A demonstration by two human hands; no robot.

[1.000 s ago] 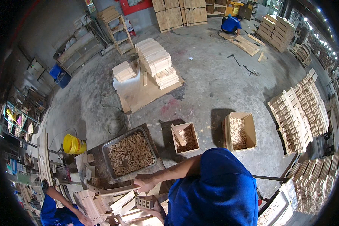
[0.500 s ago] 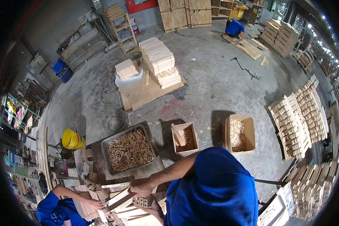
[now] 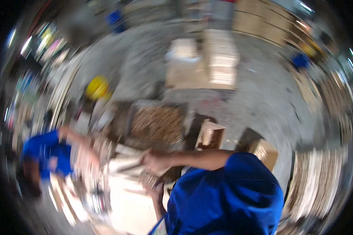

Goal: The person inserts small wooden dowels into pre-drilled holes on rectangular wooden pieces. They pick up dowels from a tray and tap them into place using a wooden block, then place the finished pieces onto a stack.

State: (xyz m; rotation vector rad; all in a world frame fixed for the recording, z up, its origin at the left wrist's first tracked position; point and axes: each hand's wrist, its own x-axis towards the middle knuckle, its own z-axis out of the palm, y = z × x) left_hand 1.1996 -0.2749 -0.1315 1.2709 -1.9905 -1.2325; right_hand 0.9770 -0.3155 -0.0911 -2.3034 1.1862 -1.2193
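This is looking like a woodworking workshop, though the view is blurring badly. Stacks of cut boards (image 3: 222, 55) are sitting on a bare concrete floor (image 3: 262, 94). Nearer than the stacks, a tray of small wood pieces (image 3: 157, 124) and open wooden boxes (image 3: 211, 135) are standing; more timber is lining the floor's right edge.

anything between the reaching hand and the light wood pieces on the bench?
Nothing visible. The right hand already lies on the light wood pieces, no gap to see. The left hand sits just below them. Motion blur hides the grip and small obstructions.
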